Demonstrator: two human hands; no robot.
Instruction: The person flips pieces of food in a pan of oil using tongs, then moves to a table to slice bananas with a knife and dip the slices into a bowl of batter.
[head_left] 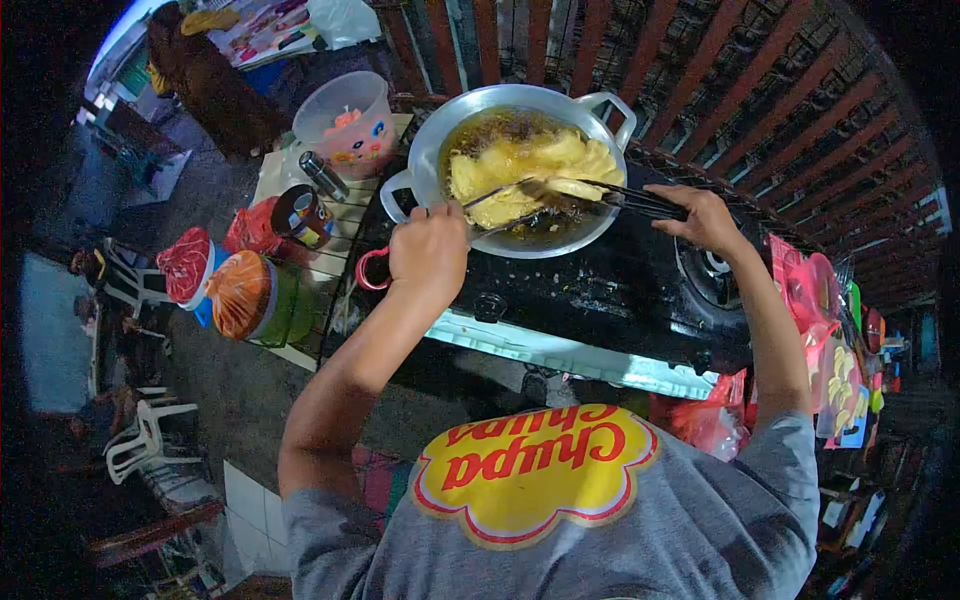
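A silver two-handled wok (428, 170) sits on the black stove, holding bubbling oil and several yellow battered pieces (535, 160). My left hand (430, 250), at the wok's near-left rim, is closed round a thin metal utensil (492, 196) whose far end reaches over the oil. From the right, my right hand (703, 217) grips dark, thin-armed tongs (640, 201) between thumb and fingers. Their tips meet a yellow piece (578, 189) near the middle of the wok, where the left utensil's end also lies. My left palm hides that utensil's handle.
Beside my left wrist is a pink-handled cup (372, 268). A flowered clear bucket (345, 125), a flask (323, 176) and covered tubs (240, 293) stand to the left. A bare burner (715, 265) lies right, wooden slats (740, 90) rise behind, and sliced pieces (843, 385) fill a tray.
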